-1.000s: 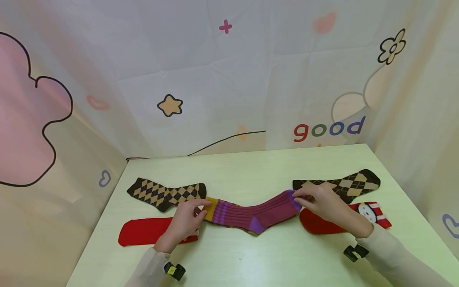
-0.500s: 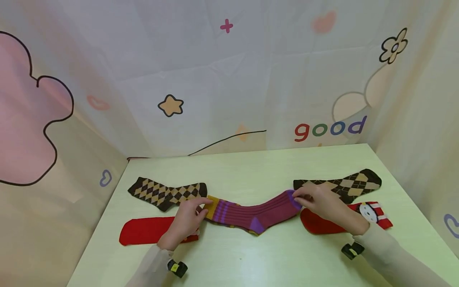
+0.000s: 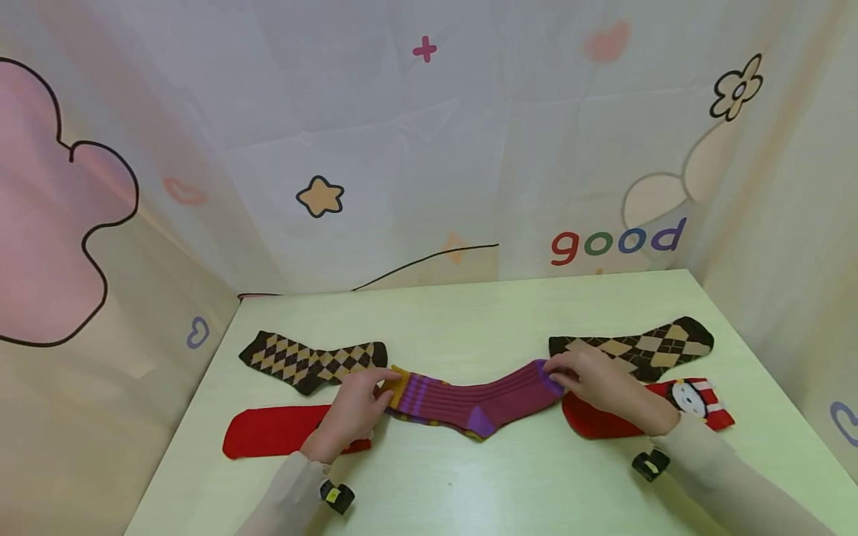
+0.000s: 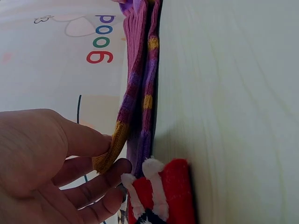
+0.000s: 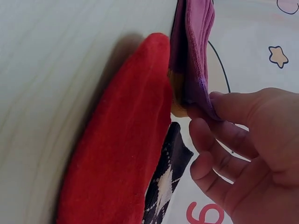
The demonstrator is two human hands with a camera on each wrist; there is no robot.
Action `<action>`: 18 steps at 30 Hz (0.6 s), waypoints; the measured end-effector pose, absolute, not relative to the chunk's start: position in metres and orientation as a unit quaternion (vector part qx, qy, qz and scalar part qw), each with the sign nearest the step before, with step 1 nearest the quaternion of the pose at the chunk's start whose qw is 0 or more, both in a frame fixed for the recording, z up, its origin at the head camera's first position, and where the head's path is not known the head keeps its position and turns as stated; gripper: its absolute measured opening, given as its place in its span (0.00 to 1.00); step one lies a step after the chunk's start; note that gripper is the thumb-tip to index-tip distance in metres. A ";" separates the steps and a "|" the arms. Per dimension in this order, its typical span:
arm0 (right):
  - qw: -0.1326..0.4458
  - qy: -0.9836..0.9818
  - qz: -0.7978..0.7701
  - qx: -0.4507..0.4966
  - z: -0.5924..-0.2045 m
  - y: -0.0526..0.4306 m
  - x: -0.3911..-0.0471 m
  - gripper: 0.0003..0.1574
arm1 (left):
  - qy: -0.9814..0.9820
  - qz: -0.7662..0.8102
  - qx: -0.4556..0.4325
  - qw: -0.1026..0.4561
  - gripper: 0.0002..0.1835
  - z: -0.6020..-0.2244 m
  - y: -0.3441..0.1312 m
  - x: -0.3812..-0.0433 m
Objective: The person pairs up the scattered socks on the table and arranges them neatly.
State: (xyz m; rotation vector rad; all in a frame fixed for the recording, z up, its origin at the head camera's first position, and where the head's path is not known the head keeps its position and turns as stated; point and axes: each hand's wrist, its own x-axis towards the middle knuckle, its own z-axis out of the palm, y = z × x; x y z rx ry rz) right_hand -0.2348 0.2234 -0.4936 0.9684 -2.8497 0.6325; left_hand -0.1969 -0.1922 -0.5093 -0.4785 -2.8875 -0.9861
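Observation:
A maroon ribbed sock (image 3: 449,398) with purple heel, toe and stripes and a mustard cuff stretches across the middle of the table. My left hand (image 3: 354,411) pinches its cuff between thumb and finger. At the other end, my right hand (image 3: 596,385) pinches the purple toe. Beneath it lies a second sock (image 4: 148,102), purple and maroon with mustard patches, seen edge-on in the left wrist view. The held sock's cuff (image 4: 112,147) is lifted slightly off that lower one. In the right wrist view, a mustard part (image 5: 177,95) shows under the pinched toe.
Argyle socks lie at the back left (image 3: 311,362) and back right (image 3: 660,348). Nearer are a red sock (image 3: 271,432), partly behind my left hand, and a red sock with a white character (image 3: 693,398), partly under my right. A printed curtain (image 3: 402,149) borders the pale table (image 3: 456,491).
The held sock's toe has come slightly nearer and lower with my right hand. My left hand has shifted a little to the right over the cuff. Both hands keep their pinch.

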 end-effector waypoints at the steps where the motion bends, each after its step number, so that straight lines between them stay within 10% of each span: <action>1: 0.031 -0.926 0.205 0.315 -0.495 0.224 -0.236 0.09 | -0.936 -0.315 -0.157 0.025 0.15 -0.509 -0.192 -0.197; 18: 0.032 -0.919 0.195 0.342 -0.501 0.226 -0.238 0.08 | -0.955 -0.253 -0.158 0.003 0.13 -0.510 -0.190 -0.198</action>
